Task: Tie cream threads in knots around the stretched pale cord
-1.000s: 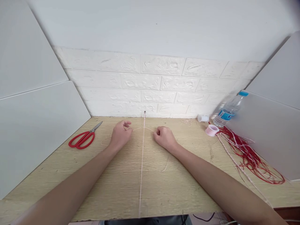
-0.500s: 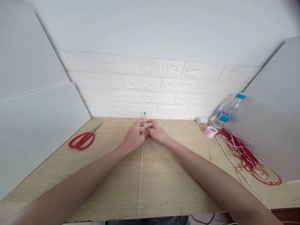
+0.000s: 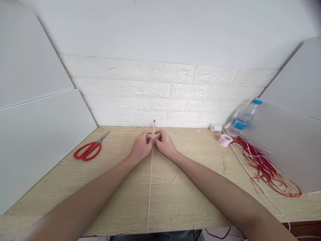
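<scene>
A thin pale cord [image 3: 150, 187] runs taut from a small dark fixing [image 3: 154, 121] at the wall's foot to the table's front edge. Near the wall its upper part looks thicker, knotted and pinkish. My left hand [image 3: 142, 144] is closed beside the cord, with thumb and forefinger at its left side. On the other side my right hand [image 3: 165, 143] mirrors it, fingers curled and the tips against the cord. Fine thread appears pinched in both hands, though the fingers hide most of it. Loose thread [image 3: 119, 146] lies left of my left hand; another tail [image 3: 177, 175] shows beneath my right forearm.
Red-handled scissors [image 3: 91, 147] lie at the left. To the right are a pink thread spool [image 3: 225, 140], a white spool [image 3: 216, 128], a water bottle [image 3: 241, 120] and a tangle of red cords [image 3: 265, 170]. White panels [image 3: 47, 134] flank the wooden table [image 3: 120, 204].
My fingers have drawn in from a looser, spread pose to a closed pinch on either side of the cord. The thread tail under my right forearm has shifted slightly.
</scene>
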A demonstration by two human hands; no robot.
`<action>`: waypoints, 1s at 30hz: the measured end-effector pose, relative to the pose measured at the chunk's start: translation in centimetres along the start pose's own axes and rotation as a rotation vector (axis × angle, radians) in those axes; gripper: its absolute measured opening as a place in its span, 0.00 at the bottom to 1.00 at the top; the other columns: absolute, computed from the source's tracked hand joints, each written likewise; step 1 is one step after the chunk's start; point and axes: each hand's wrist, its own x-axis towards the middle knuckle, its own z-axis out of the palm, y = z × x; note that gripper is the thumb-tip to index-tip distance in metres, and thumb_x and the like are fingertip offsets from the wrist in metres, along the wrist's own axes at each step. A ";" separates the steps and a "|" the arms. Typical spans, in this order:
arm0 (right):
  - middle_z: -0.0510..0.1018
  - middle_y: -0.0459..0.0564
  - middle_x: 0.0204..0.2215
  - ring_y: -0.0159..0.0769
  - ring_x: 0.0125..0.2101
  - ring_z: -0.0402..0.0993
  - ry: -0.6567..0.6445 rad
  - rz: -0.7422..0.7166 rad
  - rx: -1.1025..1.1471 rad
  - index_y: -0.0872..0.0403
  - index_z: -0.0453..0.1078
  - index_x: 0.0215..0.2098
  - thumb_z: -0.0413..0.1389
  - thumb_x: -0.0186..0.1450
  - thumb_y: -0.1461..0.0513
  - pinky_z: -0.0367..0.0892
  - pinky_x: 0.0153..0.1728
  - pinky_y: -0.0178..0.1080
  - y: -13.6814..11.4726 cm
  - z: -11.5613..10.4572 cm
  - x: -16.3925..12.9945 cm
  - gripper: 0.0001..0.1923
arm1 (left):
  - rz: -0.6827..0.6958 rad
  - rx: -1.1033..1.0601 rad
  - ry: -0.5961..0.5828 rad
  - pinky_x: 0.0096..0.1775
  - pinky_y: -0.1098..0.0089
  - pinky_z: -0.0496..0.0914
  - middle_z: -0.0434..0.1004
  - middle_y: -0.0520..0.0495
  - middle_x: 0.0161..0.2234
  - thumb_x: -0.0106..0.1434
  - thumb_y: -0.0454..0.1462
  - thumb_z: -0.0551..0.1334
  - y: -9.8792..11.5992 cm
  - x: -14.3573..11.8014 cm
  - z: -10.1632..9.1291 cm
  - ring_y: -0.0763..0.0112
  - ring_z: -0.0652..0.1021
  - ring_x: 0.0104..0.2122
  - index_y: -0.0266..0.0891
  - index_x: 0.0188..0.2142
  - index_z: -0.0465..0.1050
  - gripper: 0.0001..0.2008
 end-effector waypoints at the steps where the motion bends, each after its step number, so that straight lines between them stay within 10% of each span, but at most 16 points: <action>1: 0.72 0.41 0.24 0.31 0.24 0.69 0.001 -0.007 -0.002 0.52 0.64 0.45 0.50 0.58 0.64 0.62 0.27 0.33 0.0 0.0 0.0 0.15 | 0.002 0.006 0.004 0.39 0.66 0.71 0.77 0.48 0.32 0.61 0.37 0.56 -0.1 0.1 0.0 0.68 0.77 0.32 0.40 0.45 0.69 0.13; 30: 0.73 0.47 0.26 0.32 0.27 0.66 0.098 -0.123 -0.284 0.55 0.66 0.29 0.50 0.63 0.65 0.58 0.30 0.34 0.8 -0.1 0.7 0.05 | 0.261 0.391 0.127 0.35 0.67 0.63 0.70 0.49 0.29 0.63 0.34 0.54 -1.1 0.8 0.1 0.68 0.71 0.30 0.39 0.29 0.65 0.06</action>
